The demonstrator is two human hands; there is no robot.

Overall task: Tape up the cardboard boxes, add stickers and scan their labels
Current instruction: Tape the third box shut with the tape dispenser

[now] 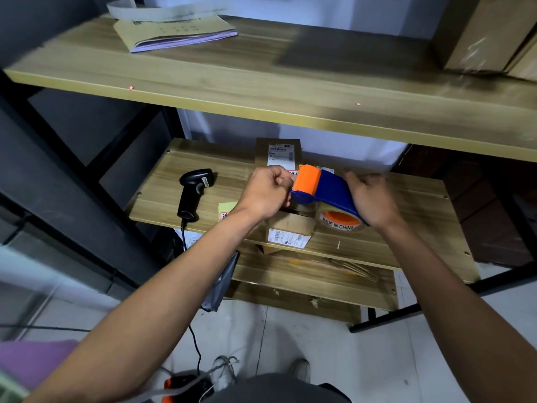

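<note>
While in right grip [370, 197], dispenser [325, 190] over box [290, 231].

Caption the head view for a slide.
Right hand holds a tape dispenser over a cardboard box, left hand pinches its orange end, scanner lying beside.

Glossy plastic tape dispenser [325, 189]; matt cardboard box [290, 228]; smooth wood-grain shelf [186, 158]; black plastic scanner [193, 190]

Blue-and-orange tape dispenser [325, 190] tilted above small labelled cardboard box [290, 229] on shelf [412, 219], 2nd labelled box [278, 154] upright behind, black scanner [193, 193] lying to the left
</note>
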